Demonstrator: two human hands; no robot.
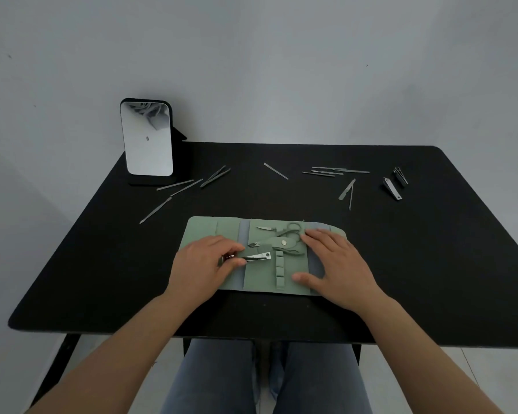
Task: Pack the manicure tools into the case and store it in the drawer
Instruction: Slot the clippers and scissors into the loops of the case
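A green fold-out case (204, 228) lies open and flat on the black table (102, 264). Scissors (292, 228), a small curved blade (265, 228) and nippers under a snap strap (283, 242) sit in its middle panel. My left hand (205, 264) pinches a silver nail clipper (257, 257) at its left end, with the clipper lying on the case. My right hand (334, 264) rests flat, fingers spread, on the case's right panel. Several thin metal tools lie loose beyond the case: files (180, 186), tweezers (216, 176), a stick (275, 170), pushers (338, 171).
A standing mirror (147, 138) is at the table's back left corner. Two more clippers (392, 188) lie at the back right. A scraper and a thin pick (347, 191) lie right of centre. My knees show under the table's front edge; no drawer is in view.
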